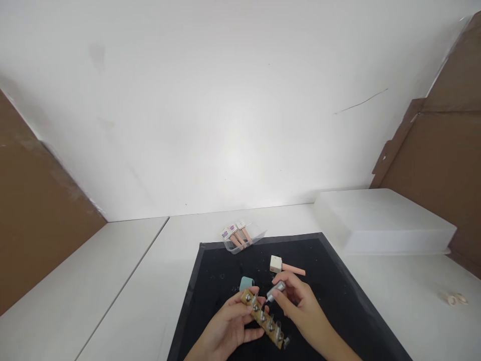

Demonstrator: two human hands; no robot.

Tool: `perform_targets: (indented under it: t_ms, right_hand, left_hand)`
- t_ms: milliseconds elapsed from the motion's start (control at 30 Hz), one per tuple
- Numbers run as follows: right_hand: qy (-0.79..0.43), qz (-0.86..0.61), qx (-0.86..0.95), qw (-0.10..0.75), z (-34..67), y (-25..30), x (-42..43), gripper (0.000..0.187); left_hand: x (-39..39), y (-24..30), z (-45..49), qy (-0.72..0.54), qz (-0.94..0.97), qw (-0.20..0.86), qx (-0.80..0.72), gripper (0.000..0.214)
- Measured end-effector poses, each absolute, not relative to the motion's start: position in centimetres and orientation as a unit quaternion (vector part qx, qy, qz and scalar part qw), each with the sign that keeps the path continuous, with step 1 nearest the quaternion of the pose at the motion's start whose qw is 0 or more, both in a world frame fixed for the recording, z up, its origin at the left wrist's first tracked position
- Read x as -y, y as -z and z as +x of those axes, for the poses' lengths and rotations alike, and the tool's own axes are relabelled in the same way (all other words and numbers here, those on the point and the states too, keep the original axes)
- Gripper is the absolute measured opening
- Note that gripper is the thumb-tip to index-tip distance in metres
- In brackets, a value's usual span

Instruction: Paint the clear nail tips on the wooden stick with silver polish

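Observation:
My left hand [235, 323] grips a wooden nail-tip stand [263, 321], a narrow tan bar held at a slant. Along it sit several shiny metal balls with clear nail tips on them. Between thumb and fingers, my right hand [298, 301] pinches a nail polish brush by its silver cap [276, 292]. The brush's dark lower end points down at the middle of the stand; whether it touches a nail tip, I cannot tell. A teal block-like object [246, 283] lies just beyond my left fingertips. Beyond my right hand rests a nail polish bottle [276, 264] with a long pink cap.
Both hands are over a black mat [326, 281] on a white table [150, 281]. Past its far edge, a clear tray [259, 233] holds several pink-capped bottles. A white box-like lid [387, 220] stands at right, near small beige rings [453, 299]. Brown cardboard panels [443, 155] flank the table.

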State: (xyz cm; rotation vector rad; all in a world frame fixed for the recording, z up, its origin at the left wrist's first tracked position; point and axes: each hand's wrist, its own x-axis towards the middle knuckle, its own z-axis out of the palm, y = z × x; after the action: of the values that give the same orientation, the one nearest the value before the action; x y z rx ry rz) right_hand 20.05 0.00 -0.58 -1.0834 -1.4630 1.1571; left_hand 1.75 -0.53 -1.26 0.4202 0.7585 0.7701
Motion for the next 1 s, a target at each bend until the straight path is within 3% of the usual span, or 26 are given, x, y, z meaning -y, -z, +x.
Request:
perform_targets:
  t_ms: [1000]
  right_hand:
    - [-0.427,-0.453,0.588,0.516,20.18,1.04,-0.26,0.014]
  left_hand:
    - [0.50,2.17,1.45,-0.369,0.207,0.842,-0.334,0.031]
